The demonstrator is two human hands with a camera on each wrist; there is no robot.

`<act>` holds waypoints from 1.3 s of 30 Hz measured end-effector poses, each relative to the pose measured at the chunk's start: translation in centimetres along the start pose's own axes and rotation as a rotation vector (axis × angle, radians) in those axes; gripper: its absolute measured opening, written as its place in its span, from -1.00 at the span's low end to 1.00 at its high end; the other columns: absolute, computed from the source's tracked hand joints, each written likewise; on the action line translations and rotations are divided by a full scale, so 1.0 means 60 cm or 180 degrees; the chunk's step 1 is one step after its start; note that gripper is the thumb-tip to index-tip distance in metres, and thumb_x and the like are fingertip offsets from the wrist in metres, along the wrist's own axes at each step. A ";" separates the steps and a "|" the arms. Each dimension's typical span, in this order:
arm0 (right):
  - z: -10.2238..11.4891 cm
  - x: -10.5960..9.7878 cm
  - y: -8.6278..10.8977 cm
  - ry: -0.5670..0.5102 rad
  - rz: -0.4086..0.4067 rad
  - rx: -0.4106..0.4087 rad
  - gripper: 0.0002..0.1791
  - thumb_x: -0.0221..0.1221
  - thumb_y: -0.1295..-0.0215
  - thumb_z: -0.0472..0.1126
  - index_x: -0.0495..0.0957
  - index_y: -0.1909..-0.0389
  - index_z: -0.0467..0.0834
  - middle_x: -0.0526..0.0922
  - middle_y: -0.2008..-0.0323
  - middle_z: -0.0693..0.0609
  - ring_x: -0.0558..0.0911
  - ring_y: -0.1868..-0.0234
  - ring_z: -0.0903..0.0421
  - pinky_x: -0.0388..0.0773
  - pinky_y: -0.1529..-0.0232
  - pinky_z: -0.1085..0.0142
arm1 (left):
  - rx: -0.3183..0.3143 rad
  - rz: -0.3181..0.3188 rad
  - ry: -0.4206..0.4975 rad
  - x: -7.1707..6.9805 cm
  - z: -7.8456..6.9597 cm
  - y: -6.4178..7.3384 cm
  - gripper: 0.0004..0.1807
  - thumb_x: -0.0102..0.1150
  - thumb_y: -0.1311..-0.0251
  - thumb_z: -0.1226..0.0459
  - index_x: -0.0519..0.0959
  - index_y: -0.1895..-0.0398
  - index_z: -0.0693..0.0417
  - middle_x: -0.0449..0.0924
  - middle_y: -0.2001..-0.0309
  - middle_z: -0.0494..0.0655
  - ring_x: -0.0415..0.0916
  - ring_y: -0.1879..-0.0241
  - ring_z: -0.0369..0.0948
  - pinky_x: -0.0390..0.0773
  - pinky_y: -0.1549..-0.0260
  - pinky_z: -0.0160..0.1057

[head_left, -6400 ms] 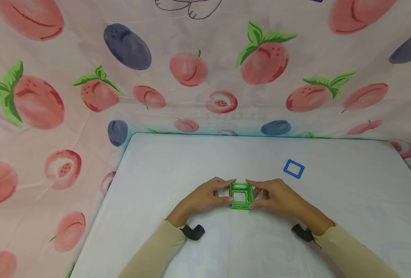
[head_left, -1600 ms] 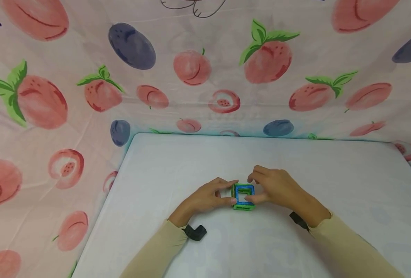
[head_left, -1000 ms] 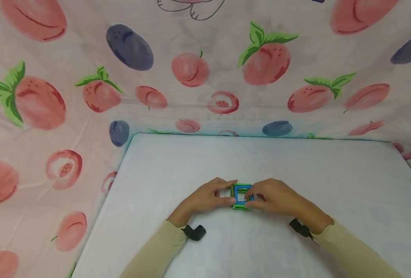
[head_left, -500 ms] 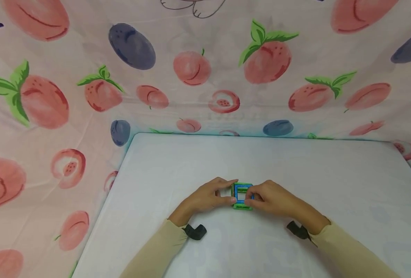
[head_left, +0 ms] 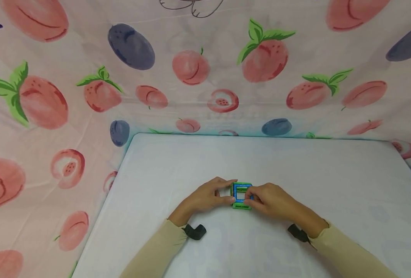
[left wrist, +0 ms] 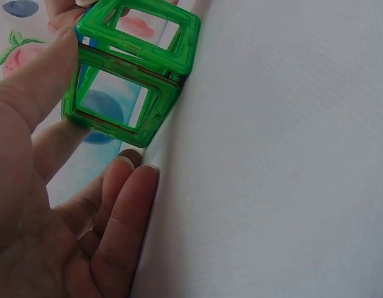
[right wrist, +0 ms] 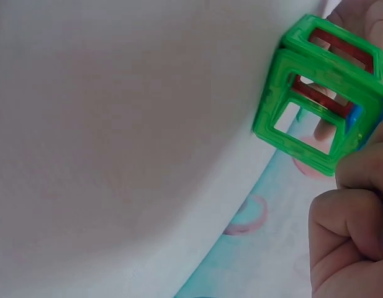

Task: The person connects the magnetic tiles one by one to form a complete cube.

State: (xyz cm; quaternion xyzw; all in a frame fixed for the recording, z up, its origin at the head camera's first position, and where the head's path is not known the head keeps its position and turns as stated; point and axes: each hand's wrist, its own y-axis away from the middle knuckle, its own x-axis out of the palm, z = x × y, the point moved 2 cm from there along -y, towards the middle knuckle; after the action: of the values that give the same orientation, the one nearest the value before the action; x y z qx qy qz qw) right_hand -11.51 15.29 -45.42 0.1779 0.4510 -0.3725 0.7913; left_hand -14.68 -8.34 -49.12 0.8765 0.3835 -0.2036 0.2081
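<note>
A cube of green square magnetic tiles (head_left: 241,206) stands on the white table in the head view. On its top sits a blue square magnetic tile (head_left: 243,185), an open frame. My left hand (head_left: 205,199) grips the cube's left side between thumb and index finger, the other fingers lying below in the left wrist view. With curled index finger and thumb, my right hand (head_left: 274,199) pinches the blue tile at its right edge. In the right wrist view a reddish tile (right wrist: 321,98) shows through the green frames (right wrist: 269,93); the right fingertips are partly out of frame.
The white table (head_left: 177,162) reaches to a back edge where a fruit-print cloth (head_left: 198,100) rises behind and to the left. A black wrist strap part (head_left: 195,232) sits at the left cuff, and another (head_left: 298,233) at the right.
The blue tile, earlier lying on the table to the right, is now on the cube's top. My right fingers have moved from beside it to pinch its right edge; the left hand stays put.
</note>
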 end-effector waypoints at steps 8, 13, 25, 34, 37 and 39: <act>0.002 0.006 0.000 -0.0168 -0.0147 0.0081 -0.90 0.30 -0.41 -0.13 0.62 0.31 -0.02 0.31 0.68 0.32 0.22 0.64 0.47 0.22 0.58 0.49 | 0.0003 -0.0012 0.0029 0.000 0.000 0.001 -0.32 0.30 -0.31 -0.12 0.36 -0.49 -0.47 0.49 -0.13 -0.27 0.40 0.31 -0.29 0.41 0.31 -0.37; 0.001 0.007 0.001 -0.0209 -0.0288 0.0091 -0.91 0.33 -0.37 -0.15 0.63 0.33 -0.02 0.30 0.68 0.32 0.22 0.63 0.46 0.22 0.58 0.50 | 0.0009 -0.0034 0.0033 0.000 -0.001 0.000 -0.31 0.31 -0.29 -0.13 0.38 -0.48 -0.42 0.50 -0.12 -0.26 0.41 0.31 -0.29 0.42 0.31 -0.37; -0.005 0.000 0.004 -0.0122 -0.0302 0.0183 -0.75 0.38 -0.31 -0.04 0.58 0.13 -0.05 0.34 0.64 0.33 0.25 0.63 0.46 0.27 0.57 0.48 | 0.0012 0.0007 -0.0030 -0.001 -0.008 -0.001 -0.15 0.50 -0.12 -0.07 0.37 -0.50 -0.31 0.48 -0.17 -0.22 0.39 0.33 -0.32 0.42 0.31 -0.39; -0.010 -0.006 0.010 0.0192 -0.0101 0.0737 -0.05 0.49 -0.04 0.26 0.45 -0.38 -0.13 0.38 0.57 0.30 0.29 0.59 0.38 0.27 0.54 0.44 | -0.0014 -0.0075 -0.0173 0.000 -0.010 -0.002 -0.15 0.49 -0.11 -0.11 0.41 -0.49 -0.19 0.50 -0.17 -0.26 0.40 0.31 -0.35 0.43 0.30 -0.40; -0.013 -0.005 0.007 0.0152 -0.0078 0.0674 -0.14 0.47 -0.10 0.21 0.50 -0.34 -0.16 0.37 0.59 0.33 0.29 0.59 0.40 0.27 0.54 0.46 | -0.0016 -0.0108 -0.0216 0.000 -0.009 -0.003 -0.18 0.47 -0.13 -0.12 0.43 -0.47 -0.24 0.50 -0.17 -0.31 0.40 0.30 -0.35 0.43 0.30 -0.40; -0.015 -0.005 0.007 0.0128 -0.0099 0.0615 -0.17 0.47 -0.11 0.18 0.51 -0.32 -0.19 0.37 0.60 0.34 0.28 0.60 0.42 0.27 0.55 0.46 | -0.0018 -0.0121 -0.0240 0.001 -0.009 -0.004 -0.21 0.46 -0.14 -0.14 0.44 -0.45 -0.29 0.49 -0.15 -0.34 0.41 0.30 -0.35 0.43 0.30 -0.40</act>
State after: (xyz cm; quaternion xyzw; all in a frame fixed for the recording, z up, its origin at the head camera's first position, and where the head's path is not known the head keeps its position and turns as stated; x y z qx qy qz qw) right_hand -11.82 16.25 -45.64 0.2537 0.4315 -0.4228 0.7554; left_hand -14.71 -7.84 -48.74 0.8601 0.3926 -0.2392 0.2210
